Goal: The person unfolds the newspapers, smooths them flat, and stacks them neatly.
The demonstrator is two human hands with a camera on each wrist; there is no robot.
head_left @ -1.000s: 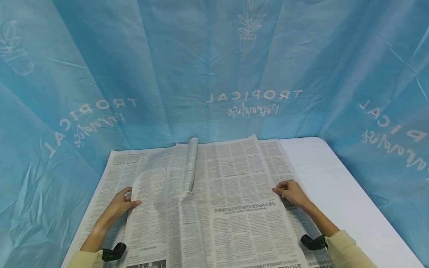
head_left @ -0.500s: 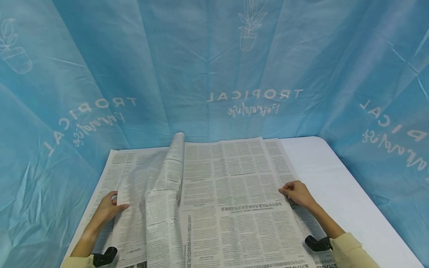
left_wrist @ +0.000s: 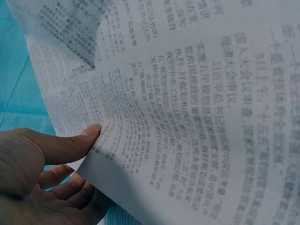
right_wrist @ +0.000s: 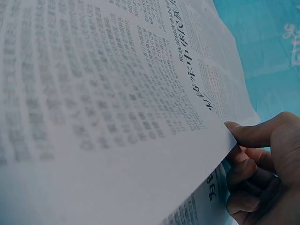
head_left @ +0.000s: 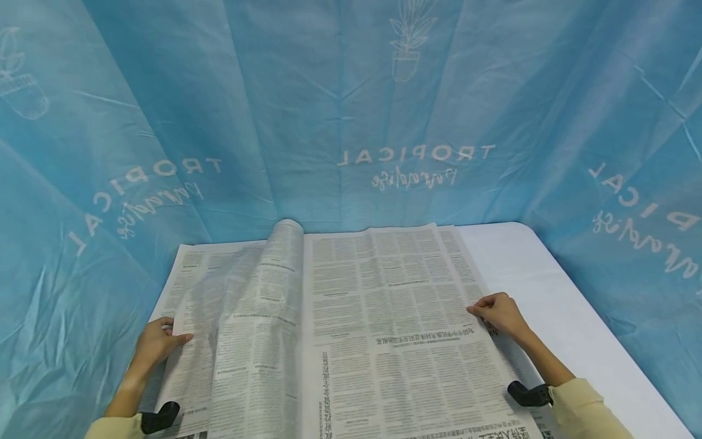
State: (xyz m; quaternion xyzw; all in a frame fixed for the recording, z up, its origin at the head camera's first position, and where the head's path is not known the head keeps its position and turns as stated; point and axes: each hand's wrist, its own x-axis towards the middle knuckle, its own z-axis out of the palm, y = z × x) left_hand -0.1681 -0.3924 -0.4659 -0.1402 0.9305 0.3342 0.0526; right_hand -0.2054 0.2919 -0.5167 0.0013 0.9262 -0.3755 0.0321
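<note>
An opened newspaper sheet (head_left: 395, 305) spreads across the table, with a curved fold standing up left of its middle. My left hand (head_left: 156, 342) pinches the sheet's left edge; in the left wrist view the thumb lies on top of the paper and the fingers are under it. At the right edge my right hand (head_left: 500, 314) pinches the same sheet between thumb and fingers, lifting that edge slightly. Beneath lies another newspaper layer (head_left: 189, 262), showing along the left, and at the right in the right wrist view.
The white tabletop (head_left: 543, 292) shows to the right of the newspaper. Blue printed curtains (head_left: 307, 122) hang behind the table and on both sides. Each wrist wears a black band with a camera, such as the right wrist camera (head_left: 528, 394).
My left hand has moved left with the sheet's edge, and my right hand slightly right. The narrow roll in the paper has widened into a broad curved fold, uncovering more of the right page.
</note>
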